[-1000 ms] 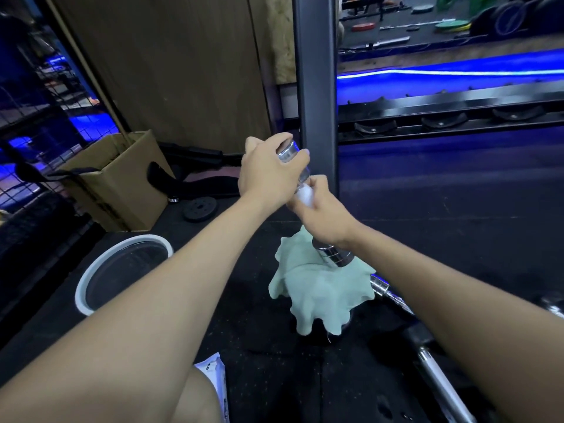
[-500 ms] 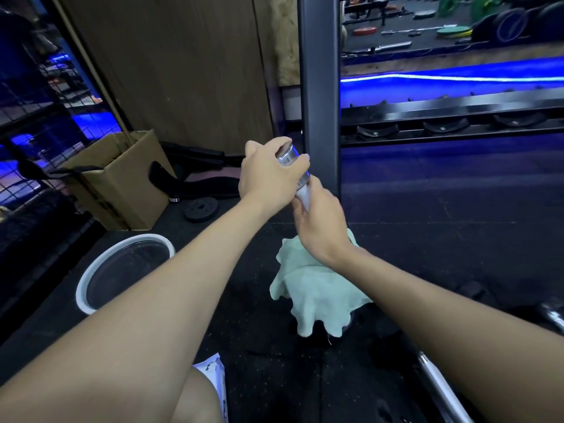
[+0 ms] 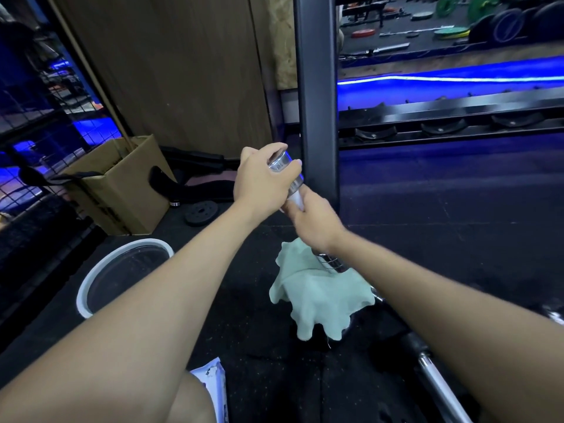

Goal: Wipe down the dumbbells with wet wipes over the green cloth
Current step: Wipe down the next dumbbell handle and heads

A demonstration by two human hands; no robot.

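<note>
A chrome dumbbell bar (image 3: 331,263) stands tilted, its lower threaded end resting on the crumpled green cloth (image 3: 320,297) on the black floor. My left hand (image 3: 262,181) grips the bar's upper end, where a shiny cap shows between the fingers. Just below it my right hand (image 3: 316,221) is wrapped round the shaft, holding a white wet wipe (image 3: 296,201) against the metal. The middle of the bar is hidden by both hands.
A white-rimmed bucket (image 3: 91,283) sits at the left, a cardboard box (image 3: 122,184) behind it. A wipes packet (image 3: 213,381) lies near my knee. Another chrome bar (image 3: 433,374) lies at lower right. A black rack post (image 3: 316,102) rises just behind my hands.
My right hand with the wipe slid down the shaft, then back up toward my left hand. The left hand kept its grip on the top end.
</note>
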